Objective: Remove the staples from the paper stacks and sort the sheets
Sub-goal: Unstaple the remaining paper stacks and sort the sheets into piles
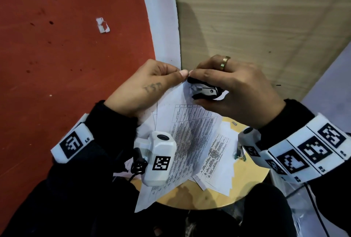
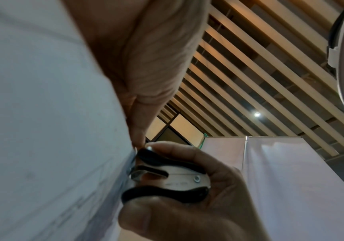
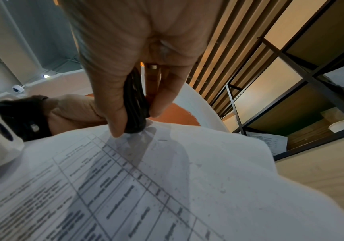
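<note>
A stapled stack of printed sheets [image 1: 190, 132] hangs in the air above a small round wooden table [image 1: 209, 198]. My left hand [image 1: 152, 84] pinches the stack's top corner between thumb and fingers. My right hand [image 1: 228, 88] grips a black and silver staple remover [image 1: 204, 90], squeezed between thumb and fingers, its claws against that same corner. In the left wrist view the staple remover [image 2: 167, 176] bites at the paper's edge [image 2: 63, 146]. In the right wrist view the staple remover [image 3: 135, 104] sits just above the printed stack [image 3: 146, 187]. The staple itself is hidden.
More printed sheets [image 1: 218, 157] lie spread on the table under the held stack. A small metal item with green parts [image 1: 240, 154] lies at the table's right. Red floor [image 1: 66, 47] is at left, a wooden panel [image 1: 266, 18] ahead.
</note>
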{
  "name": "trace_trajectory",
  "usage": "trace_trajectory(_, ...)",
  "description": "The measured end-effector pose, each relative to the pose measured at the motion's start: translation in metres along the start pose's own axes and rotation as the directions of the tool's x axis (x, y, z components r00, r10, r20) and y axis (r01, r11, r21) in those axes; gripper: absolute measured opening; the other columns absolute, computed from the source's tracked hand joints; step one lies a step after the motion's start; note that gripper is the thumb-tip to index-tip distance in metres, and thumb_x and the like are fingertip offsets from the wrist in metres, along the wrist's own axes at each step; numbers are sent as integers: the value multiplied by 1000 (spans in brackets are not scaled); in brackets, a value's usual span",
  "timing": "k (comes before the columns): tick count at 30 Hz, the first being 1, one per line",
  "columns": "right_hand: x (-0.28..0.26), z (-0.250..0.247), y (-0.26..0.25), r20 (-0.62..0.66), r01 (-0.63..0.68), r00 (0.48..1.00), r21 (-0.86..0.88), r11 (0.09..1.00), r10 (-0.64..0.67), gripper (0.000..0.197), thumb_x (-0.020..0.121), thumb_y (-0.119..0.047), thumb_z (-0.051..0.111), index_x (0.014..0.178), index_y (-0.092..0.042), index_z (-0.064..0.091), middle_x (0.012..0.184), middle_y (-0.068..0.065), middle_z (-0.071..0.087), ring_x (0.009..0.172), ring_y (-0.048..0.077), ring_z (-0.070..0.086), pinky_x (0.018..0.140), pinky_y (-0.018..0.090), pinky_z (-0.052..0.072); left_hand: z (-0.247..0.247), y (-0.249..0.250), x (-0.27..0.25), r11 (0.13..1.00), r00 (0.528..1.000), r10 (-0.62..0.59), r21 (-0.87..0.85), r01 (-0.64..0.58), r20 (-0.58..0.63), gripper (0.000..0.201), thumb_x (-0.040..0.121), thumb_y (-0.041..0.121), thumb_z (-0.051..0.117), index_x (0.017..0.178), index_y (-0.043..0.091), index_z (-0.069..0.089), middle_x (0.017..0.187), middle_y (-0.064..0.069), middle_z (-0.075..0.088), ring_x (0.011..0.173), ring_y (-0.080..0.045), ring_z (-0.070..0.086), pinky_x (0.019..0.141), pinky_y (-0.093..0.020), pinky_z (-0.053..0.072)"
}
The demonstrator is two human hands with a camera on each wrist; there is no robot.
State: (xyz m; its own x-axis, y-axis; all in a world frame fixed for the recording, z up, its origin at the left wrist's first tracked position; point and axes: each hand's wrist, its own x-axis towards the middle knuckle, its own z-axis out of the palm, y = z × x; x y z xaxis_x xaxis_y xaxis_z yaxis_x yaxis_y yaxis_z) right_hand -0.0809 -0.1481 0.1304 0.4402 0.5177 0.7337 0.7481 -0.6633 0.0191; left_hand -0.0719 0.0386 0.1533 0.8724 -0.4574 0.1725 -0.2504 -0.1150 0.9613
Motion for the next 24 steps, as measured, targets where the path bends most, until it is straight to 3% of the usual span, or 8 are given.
trace_trajectory(6,1,-5,-1,27,16,1000,-71,997,-14,35,70,-23,72,102,-8,70,94,10,69,73,32,66,52,39,53,1,-1,0,1000,1000,7,-13,-7,-8,51,83,26,58,94,-23,55,85,-36,55,79,-31,42,70,-41,30)
trace_trajectory(10,1,-6,0,40,18,999,-89,996,-15,36,69,-26,75,100,-8,71,91,10,69,70,32,67,50,38,53,1,1,1,1000,1000,-7,23,7,26,60,81,36,62,92,-23,53,85,-23,50,77,-30,40,68,-42,28)
trace_trajectory(15,0,-4,-1,54,17,998,-120,993,-11,35,70,-29,72,99,-8,71,91,9,69,70,31,67,50,39,53,5,-3,1,999,1000,-13,-31,13,0,56,82,25,58,94,-28,48,86,-24,48,80,-31,39,70,-42,27)
trace_trajectory(24,3,-3,-1,55,18,998,-143,990,-10,31,73,-29,67,94,-5,69,89,10,68,68,33,65,48,39,52,5,-6,2,998,1000,6,-61,-8,-27,46,84,21,56,93,-24,53,86,-25,55,78,-30,45,70,-37,35)
